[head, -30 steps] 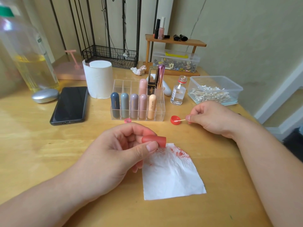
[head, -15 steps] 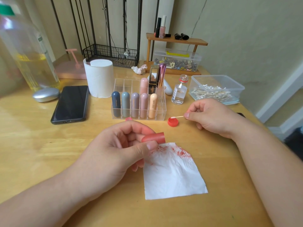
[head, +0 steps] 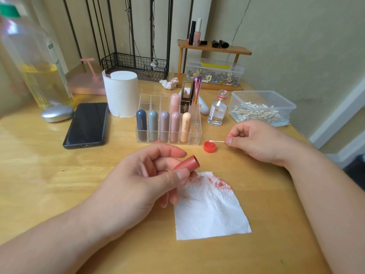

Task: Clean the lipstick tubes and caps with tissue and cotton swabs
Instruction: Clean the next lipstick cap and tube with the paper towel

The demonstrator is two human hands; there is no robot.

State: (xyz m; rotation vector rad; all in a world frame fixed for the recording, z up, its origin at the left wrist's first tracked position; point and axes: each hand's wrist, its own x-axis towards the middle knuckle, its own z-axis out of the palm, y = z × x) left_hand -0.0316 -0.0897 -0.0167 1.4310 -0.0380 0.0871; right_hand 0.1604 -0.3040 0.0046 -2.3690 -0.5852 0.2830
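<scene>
My left hand holds a red lipstick cap between thumb and fingers, its open end tilted up to the right, just above a white tissue smeared with red. My right hand pinches a cotton swab whose white tip hovers over a small red bottle lid on the table. A clear organizer behind holds several pastel lipstick tubes.
A small open glass bottle and a clear box of cotton swabs stand at the right. A tissue roll, black phone, silver case, large oil bottle and wooden shelf sit behind.
My right hand lifted the swab tip up out of the red lid. My left hand turned the red cap so its open end points up and to the right.
</scene>
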